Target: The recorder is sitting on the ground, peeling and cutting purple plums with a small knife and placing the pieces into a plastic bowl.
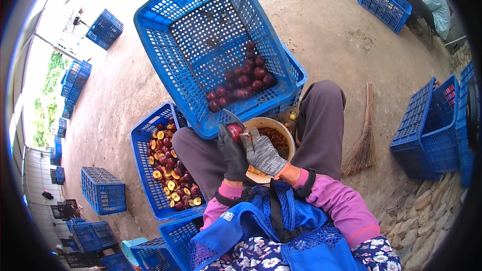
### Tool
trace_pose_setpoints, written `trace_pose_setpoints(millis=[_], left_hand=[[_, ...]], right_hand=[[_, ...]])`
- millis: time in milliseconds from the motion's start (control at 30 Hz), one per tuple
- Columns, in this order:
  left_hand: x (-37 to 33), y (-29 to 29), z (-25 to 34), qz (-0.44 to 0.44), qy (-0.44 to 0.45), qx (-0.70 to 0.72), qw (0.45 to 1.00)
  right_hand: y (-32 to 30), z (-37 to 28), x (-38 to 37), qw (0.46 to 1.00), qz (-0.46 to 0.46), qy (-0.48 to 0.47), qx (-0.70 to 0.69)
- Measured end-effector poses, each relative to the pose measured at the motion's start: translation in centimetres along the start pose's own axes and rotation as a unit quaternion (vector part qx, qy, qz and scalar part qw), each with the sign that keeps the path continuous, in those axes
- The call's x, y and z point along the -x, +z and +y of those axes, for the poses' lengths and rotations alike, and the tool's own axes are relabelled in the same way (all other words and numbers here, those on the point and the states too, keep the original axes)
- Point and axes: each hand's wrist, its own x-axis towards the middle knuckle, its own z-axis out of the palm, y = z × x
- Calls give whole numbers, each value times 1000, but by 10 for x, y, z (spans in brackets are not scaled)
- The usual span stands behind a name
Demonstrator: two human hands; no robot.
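My left hand (231, 151), in a black glove, is closed around a dark red plum (234, 132). My right hand (264, 151), in a grey knit glove, grips a knife with a curved blade (233, 117), its edge close against the plum. Just beyond them, a tilted blue crate (175, 78) holds several whole plums (243, 81) gathered at its near end. A pale bucket (287, 131) with brownish-orange pieces stands below my right hand, between my knees. To the left, another blue crate (142, 180) is filled with halved plums (173, 180) showing yellow flesh.
A straw broom (362, 145) lies right of my right knee. Stacked blue crates (419, 140) stand at the right beside a stone edge (422, 211). More crates (103, 190) are at the left. A person (437, 7) sits at the far right near a crate (384, 2).
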Motion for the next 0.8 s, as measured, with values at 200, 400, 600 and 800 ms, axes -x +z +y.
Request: trace_pose_setpoints(millis=[200, 400, 600, 800], left_hand=[[-13, -20, -18, -51, 164, -204, 964], [-13, -6, 5, -2, 23, 81, 996], [-6, -8, 20, -47, -7, 104, 993], [-13, -21, -23, -100, 194, -218, 951]], right_hand=[[-7, 2, -10, 995, -66, 15, -75], [-14, -8, -23, 983, 57, 92, -150], [-18, 2, -19, 962, -51, 138, -229], [-15, 13, -14, 985, -5, 30, -170]])
